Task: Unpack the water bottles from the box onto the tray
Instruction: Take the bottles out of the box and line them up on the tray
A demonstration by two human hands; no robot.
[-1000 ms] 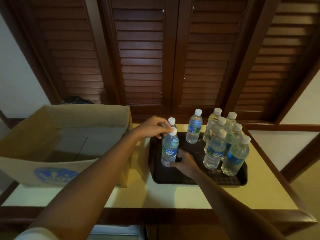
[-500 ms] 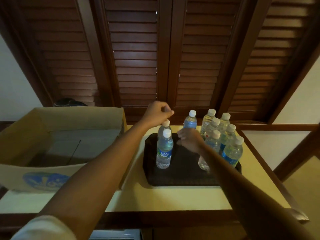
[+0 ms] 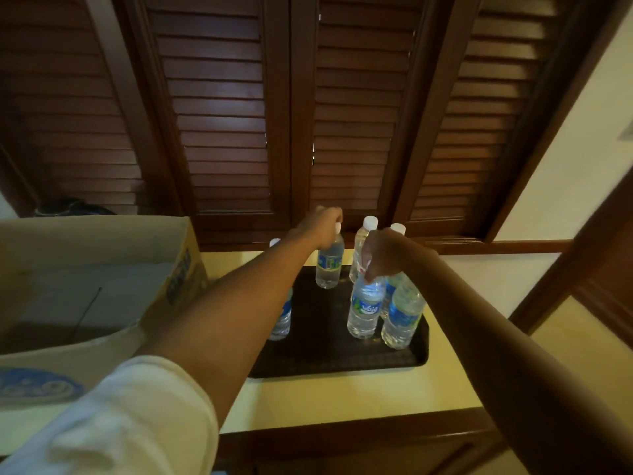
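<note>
Several clear water bottles with white caps and blue labels stand on a dark tray (image 3: 342,361) on a pale yellow counter. My left hand (image 3: 320,224) grips the cap of a bottle (image 3: 329,265) at the tray's far side. My right hand (image 3: 383,253) pinches the top of a front bottle (image 3: 365,308) in the right-hand cluster. Another bottle (image 3: 282,318) stands at the tray's left, half hidden behind my left forearm. The open cardboard box (image 3: 102,255) sits to the left; the part of its floor that I see holds no bottles.
Dark wooden louvred shutters (image 3: 308,114) rise right behind the counter. The counter (image 3: 342,395) has a wooden front edge. A dark object (image 3: 72,207) lies behind the box. A white wall and wooden trim stand to the right.
My left hand has moved from above the left front bottles to the far bottle's cap. My right hand has closed on a front bottle's top. The view has tilted up.
</note>
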